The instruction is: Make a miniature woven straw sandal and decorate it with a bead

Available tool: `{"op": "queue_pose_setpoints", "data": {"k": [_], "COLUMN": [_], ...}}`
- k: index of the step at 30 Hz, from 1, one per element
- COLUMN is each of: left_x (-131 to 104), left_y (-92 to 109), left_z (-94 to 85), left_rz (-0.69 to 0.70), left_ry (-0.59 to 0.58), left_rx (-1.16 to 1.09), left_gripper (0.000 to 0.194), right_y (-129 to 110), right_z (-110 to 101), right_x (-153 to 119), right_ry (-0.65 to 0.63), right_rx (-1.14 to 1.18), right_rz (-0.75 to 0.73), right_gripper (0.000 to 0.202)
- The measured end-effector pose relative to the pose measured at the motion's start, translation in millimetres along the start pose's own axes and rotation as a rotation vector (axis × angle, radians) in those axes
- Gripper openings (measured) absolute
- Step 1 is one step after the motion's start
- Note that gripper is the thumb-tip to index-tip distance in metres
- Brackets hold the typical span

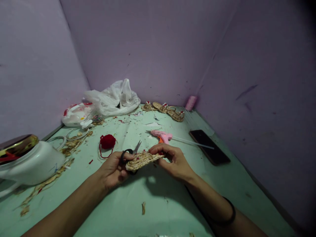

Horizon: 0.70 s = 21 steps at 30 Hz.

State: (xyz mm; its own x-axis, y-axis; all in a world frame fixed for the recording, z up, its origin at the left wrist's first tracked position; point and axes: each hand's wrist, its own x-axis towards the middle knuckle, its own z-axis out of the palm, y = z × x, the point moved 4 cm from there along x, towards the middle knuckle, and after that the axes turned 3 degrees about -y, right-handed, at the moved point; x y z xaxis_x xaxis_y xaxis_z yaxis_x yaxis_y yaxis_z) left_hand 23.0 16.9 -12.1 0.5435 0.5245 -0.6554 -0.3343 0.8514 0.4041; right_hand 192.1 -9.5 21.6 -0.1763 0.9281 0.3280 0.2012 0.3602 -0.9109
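Observation:
A woven straw piece [142, 160], flat and sole-shaped with small red bits on it, is held up over the table between my two hands. My left hand [115, 171] grips its left end and also has black-handled scissors [135, 147] hooked on the fingers, their blades pointing up and away. With thumb and fingers my right hand [176, 161] pinches the right end of the piece. Just beyond the right hand lies a pink glue gun [161, 134] with a long clear glue stick in its back. A ball of red yarn [108, 142] sits beyond my left hand.
Small straw sandals [165, 108] lie along the back wall, beside a white plastic bag [116, 97] and a wipes pack [77, 113]. A pink thread spool [191, 103] stands in the corner. On the right is a phone [209, 147]; on the left, a white pot [37, 164] and straw scraps [53, 177].

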Motion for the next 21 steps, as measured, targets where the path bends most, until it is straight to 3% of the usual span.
{"op": "queue_pose_setpoints", "data": {"k": [3,6,11,14,17,21], "left_x": [1.8,3.5,-15.7,-38.8,-50.5,-52.5], "left_y": [-0.6,3.1,26.7,31.4,18.1,-0.9], "left_z": [0.8,-0.6,-4.3,2.3,12.6,19.5], "left_rz": [-0.024,0.088,0.635,0.894,0.942,0.990], "left_ry": [0.006,0.043,0.242,0.346,0.295,0.252], "left_rx": [0.056,0.219,0.755,1.237,1.709,1.982], "left_gripper": [0.025,0.022,0.034,0.033,0.029,0.043], "right_y": [2.7,2.9,0.8,0.3,1.2,-1.1], "right_z": [0.2,-0.8,-4.7,-4.9,-3.7,-5.1], "right_x": [0.2,0.2,-0.8,-2.6,-4.4,-7.8], "right_ry": [-0.015,-0.035,0.055,0.120,0.168,0.305], "right_rx": [-0.055,-0.114,-0.251,-0.348,-0.432,-0.535], "right_rz": [-0.090,-0.160,-0.246,-0.318,-0.380,-0.467], "right_gripper": [0.030,0.027,0.028,0.028,0.029,0.028]}}
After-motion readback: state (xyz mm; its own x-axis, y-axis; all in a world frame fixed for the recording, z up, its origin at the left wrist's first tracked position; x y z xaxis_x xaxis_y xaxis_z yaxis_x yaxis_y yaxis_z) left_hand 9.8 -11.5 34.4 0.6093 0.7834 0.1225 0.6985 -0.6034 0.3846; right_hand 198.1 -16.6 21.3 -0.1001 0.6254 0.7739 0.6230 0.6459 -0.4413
